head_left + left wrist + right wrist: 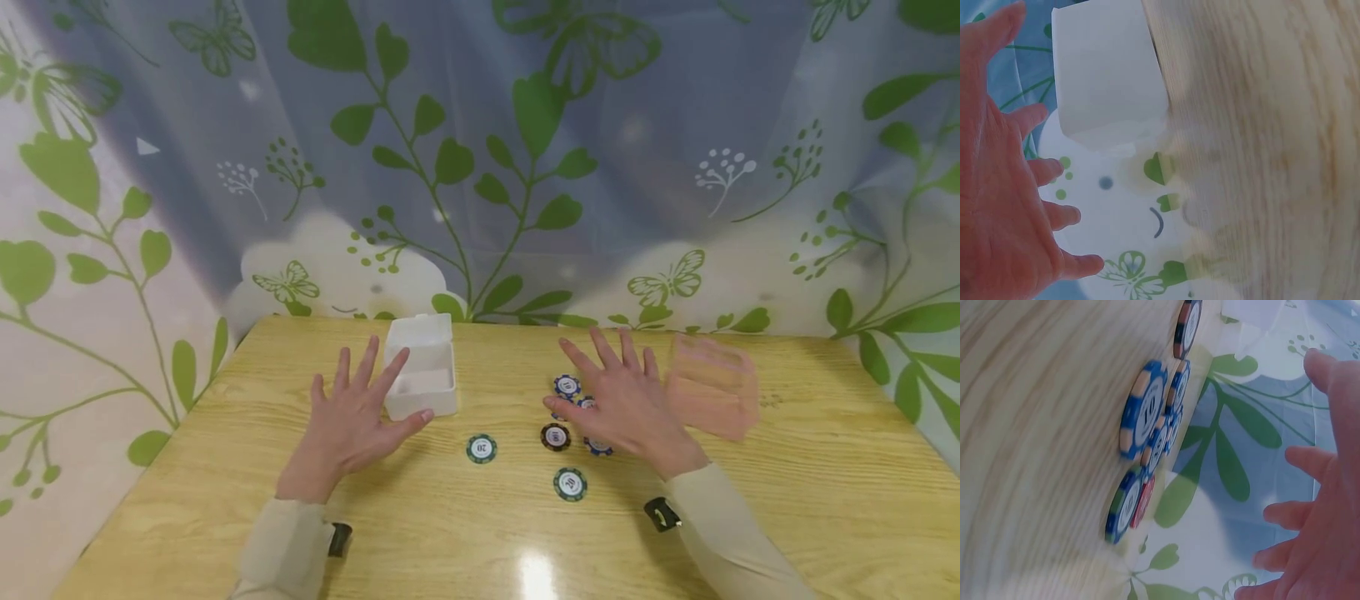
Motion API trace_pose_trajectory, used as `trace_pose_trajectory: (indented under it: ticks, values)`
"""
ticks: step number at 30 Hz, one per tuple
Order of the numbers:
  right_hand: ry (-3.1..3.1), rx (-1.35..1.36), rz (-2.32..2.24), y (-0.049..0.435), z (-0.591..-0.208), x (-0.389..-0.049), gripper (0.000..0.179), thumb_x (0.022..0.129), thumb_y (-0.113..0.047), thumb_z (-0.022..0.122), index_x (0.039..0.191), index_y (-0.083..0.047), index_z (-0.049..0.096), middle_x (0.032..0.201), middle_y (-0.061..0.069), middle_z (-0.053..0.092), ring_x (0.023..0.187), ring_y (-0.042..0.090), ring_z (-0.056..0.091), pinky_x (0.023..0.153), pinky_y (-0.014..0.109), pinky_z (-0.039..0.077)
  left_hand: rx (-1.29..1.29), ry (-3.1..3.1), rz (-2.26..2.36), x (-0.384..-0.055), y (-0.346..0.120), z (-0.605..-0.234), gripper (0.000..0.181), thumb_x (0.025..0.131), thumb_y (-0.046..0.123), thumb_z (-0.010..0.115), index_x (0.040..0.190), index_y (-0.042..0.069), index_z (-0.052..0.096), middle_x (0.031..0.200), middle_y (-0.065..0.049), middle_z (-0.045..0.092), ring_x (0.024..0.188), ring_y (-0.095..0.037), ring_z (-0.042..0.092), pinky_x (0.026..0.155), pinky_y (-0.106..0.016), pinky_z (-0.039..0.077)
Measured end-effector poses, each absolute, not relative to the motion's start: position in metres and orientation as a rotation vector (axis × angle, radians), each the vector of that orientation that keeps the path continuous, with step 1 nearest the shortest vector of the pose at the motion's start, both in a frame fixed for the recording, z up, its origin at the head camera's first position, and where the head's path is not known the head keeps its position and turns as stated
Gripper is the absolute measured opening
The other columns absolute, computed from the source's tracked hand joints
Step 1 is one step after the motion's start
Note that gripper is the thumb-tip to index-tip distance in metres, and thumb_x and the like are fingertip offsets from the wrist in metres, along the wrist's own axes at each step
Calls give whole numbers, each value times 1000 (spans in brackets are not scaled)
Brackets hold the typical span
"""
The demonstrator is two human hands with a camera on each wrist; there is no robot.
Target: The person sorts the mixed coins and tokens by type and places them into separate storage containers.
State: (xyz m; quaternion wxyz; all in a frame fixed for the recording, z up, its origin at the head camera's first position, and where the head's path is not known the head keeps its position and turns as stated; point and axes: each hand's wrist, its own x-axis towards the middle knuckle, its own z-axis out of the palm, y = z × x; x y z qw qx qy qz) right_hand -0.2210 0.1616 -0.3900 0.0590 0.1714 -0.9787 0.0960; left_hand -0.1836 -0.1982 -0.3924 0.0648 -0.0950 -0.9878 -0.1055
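My left hand (352, 427), fingers spread and holding nothing, hovers at the left of a small white box (423, 403). The box's lid stands raised at the back. Also spread and holding nothing, my right hand (630, 410) is over a loose group of poker chips and hides part of it. Blue chips (567, 385) lie around and under that hand in the head view, with a black chip (555, 437) by its thumb. A red chip (1143, 501) shows behind a darker one in the right wrist view. Two green chips, one left (482, 448) and one nearer (570, 483), lie apart.
A translucent pink tray-like container (712, 387) sits on the wooden table (450, 533), right of my right hand. Behind the table's back edge hangs a curtain (480, 167) printed with leaves and butterflies. Dark straps circle both wrists.
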Motion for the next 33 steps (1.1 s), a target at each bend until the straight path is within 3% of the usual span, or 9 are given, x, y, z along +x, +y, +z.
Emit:
trace_pose_trajectory:
  ticks: [11,21,33]
  values:
    - [-2951,437,265,181,-386,-217,87,93,-79,45,162,-28,31,169,22,22,151,60,15,117,78,4,-271,-2962,-337,-182,-198,-396,90,90,75,52,163,29,26,172,-16,13,153,-57,13,107,-85,19]
    - [-2975,393,226,200,-385,-211,87,95,-79,41,163,-27,27,169,24,19,149,64,12,109,85,17,-281,-2966,-362,-177,-195,-399,89,91,74,52,164,31,25,173,-14,10,154,-56,12,108,-85,19]
    - [-2969,305,268,225,-389,-208,87,94,-77,45,163,-26,29,167,27,20,149,64,11,109,85,12,-323,-2963,-371,-182,-181,-396,89,91,76,51,164,33,23,173,-12,11,155,-55,11,109,-84,18]
